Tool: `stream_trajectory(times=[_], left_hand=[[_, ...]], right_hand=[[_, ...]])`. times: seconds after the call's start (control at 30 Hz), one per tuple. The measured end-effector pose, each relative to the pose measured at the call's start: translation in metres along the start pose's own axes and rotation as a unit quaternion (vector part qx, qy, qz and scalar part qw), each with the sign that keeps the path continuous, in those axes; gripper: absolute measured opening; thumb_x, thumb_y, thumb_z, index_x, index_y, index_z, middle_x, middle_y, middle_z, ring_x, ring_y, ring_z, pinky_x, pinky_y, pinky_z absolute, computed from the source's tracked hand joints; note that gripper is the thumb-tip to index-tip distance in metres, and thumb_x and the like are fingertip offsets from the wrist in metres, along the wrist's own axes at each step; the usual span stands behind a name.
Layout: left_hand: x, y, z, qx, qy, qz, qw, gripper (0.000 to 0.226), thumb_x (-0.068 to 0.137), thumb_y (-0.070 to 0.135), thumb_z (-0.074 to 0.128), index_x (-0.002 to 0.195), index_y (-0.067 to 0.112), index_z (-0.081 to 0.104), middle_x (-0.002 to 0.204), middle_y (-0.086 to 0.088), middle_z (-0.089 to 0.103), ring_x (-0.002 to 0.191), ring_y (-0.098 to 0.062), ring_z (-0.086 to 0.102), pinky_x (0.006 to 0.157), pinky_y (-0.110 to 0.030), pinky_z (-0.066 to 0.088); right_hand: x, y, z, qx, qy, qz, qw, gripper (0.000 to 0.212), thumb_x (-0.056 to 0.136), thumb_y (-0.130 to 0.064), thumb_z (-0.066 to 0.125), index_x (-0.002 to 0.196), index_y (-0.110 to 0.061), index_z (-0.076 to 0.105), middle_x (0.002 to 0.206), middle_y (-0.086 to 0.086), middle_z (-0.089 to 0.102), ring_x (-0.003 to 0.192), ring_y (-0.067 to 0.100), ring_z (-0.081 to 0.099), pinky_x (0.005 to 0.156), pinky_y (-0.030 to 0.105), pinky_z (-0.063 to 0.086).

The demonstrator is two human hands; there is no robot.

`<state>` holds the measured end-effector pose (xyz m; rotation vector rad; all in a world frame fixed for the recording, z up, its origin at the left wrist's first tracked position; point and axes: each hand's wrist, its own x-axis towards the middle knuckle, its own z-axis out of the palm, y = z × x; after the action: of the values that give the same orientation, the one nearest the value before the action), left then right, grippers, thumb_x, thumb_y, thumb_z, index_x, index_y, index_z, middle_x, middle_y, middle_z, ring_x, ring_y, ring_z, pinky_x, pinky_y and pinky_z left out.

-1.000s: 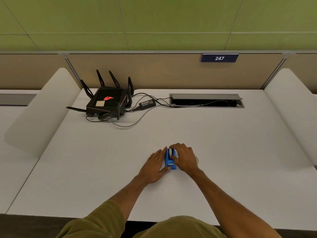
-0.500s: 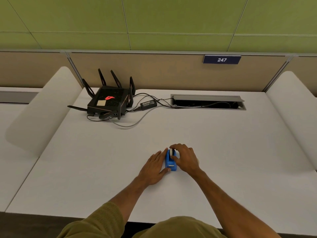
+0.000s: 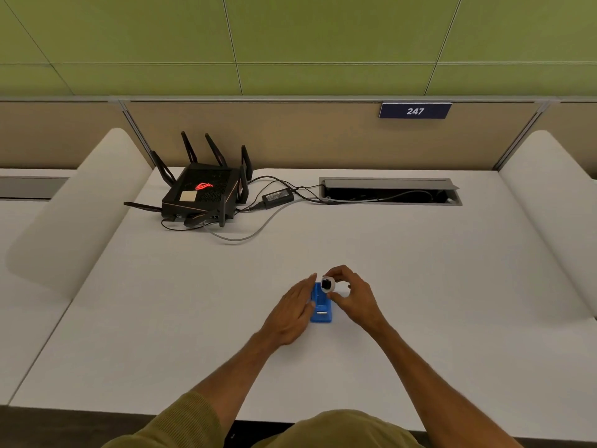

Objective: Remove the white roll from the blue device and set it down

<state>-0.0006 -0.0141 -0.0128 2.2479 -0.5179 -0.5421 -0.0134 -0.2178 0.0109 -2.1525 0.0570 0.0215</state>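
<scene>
On the near middle of the white worktop, the left hand lies flat, fingers straight, against the left side of a blue holder. The right hand pinches a small white roll just above the holder's far end. The step in hand looks like fitting or lifting the roll; next calls for a steady base and an aligned roll.

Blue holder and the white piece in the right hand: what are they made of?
Blue holder: probably moulded plastic, with uniform saturated colour and a smooth, slightly glossy face; a small metal-looking bar sits near its front. White piece: likely smooth plastic with a dark centre, but too small to be sure.
</scene>
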Motion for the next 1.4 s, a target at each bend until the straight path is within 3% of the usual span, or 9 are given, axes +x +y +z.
stream_trajectory(times=[0.07,0.2,0.4,0.6,0.87,1.03,1.23,1.33,1.4], left_hand=[[0.005,0.009,-0.001,-0.051,0.051,-0.011,0.997,0.053,0.114,0.031,0.036,0.165,0.023,0.025,0.169,0.006,0.034,0.156,-0.009,0.032,0.132,-0.032,0.025],[0.014,0.019,-0.002,-0.079,0.170,-0.005,0.982,0.037,0.112,0.031,0.043,0.142,0.023,0.063,0.134,0.006,0.069,0.128,-0.011,0.057,0.111,-0.028,0.047],[0.033,0.027,-0.012,-0.230,0.148,-0.042,0.961,0.036,0.109,0.031,0.050,0.116,0.007,0.076,0.102,-0.014,0.079,0.094,-0.038,0.073,0.076,-0.035,0.059],[0.040,0.034,-0.024,-0.400,-0.035,-0.117,0.909,0.050,0.112,0.042,0.038,0.138,0.009,0.066,0.127,-0.013,0.077,0.117,-0.032,0.075,0.105,-0.045,0.059],[0.045,0.040,-0.027,-0.444,0.003,-0.107,0.890,0.040,0.109,0.042,0.048,0.133,0.018,0.068,0.124,-0.011,0.078,0.115,-0.028,0.076,0.099,-0.041,0.063],[0.050,0.042,-0.028,-0.453,0.009,-0.116,0.884,0.047,0.109,0.042,0.047,0.139,0.010,0.064,0.125,-0.016,0.077,0.116,-0.032,0.075,0.103,-0.046,0.061],[0.051,0.041,-0.029,-0.442,0.004,-0.123,0.888,0.043,0.109,0.041,0.047,0.132,0.011,0.069,0.118,-0.011,0.080,0.110,-0.028,0.078,0.092,-0.035,0.066],[0.051,0.042,-0.028,-0.430,0.007,-0.130,0.893,0.041,0.108,0.041,0.050,0.128,0.013,0.071,0.111,-0.006,0.082,0.102,-0.023,0.081,0.082,-0.028,0.067],[0.051,0.040,-0.028,-0.420,0.009,-0.135,0.897,0.043,0.108,0.040,0.050,0.131,0.009,0.069,0.116,-0.011,0.081,0.105,-0.026,0.080,0.087,-0.031,0.067]], right_hand=[[0.000,0.000,-0.002,0.041,-0.009,0.020,0.999,0.037,0.087,-0.010,0.083,0.118,-0.018,0.066,0.118,-0.007,0.074,0.113,0.012,0.069,0.097,0.033,0.049],[0.002,-0.001,-0.002,0.088,-0.022,0.043,0.995,0.037,0.088,-0.017,0.083,0.121,-0.021,0.065,0.123,-0.007,0.072,0.119,0.014,0.066,0.103,0.041,0.048],[0.007,-0.006,-0.001,0.111,-0.021,0.037,0.993,0.038,0.090,-0.019,0.082,0.123,-0.024,0.065,0.126,-0.008,0.070,0.120,0.013,0.065,0.101,0.043,0.052],[0.012,-0.007,-0.004,0.134,-0.021,0.029,0.990,0.033,0.093,-0.018,0.080,0.122,-0.023,0.066,0.121,-0.010,0.072,0.119,0.016,0.067,0.100,0.042,0.056],[0.019,-0.011,-0.005,0.152,-0.009,0.014,0.988,0.035,0.096,-0.010,0.075,0.130,-0.018,0.070,0.122,-0.004,0.077,0.116,0.017,0.072,0.103,0.042,0.062],[0.021,-0.010,-0.005,0.145,-0.010,0.002,0.989,0.033,0.096,-0.013,0.075,0.127,-0.022,0.069,0.119,-0.009,0.076,0.116,0.012,0.072,0.101,0.034,0.062],[0.022,-0.007,-0.004,0.136,-0.031,0.015,0.990,0.046,0.099,-0.013,0.071,0.144,-0.019,0.063,0.135,-0.004,0.073,0.124,0.011,0.069,0.109,0.028,0.056],[0.022,-0.004,-0.003,0.145,-0.039,0.026,0.988,0.046,0.097,-0.010,0.073,0.142,-0.018,0.066,0.130,-0.003,0.076,0.121,0.010,0.072,0.109,0.027,0.057],[0.022,-0.003,-0.003,0.151,-0.039,0.030,0.987,0.045,0.096,-0.010,0.075,0.140,-0.016,0.068,0.128,-0.001,0.077,0.119,0.011,0.074,0.108,0.030,0.057]])
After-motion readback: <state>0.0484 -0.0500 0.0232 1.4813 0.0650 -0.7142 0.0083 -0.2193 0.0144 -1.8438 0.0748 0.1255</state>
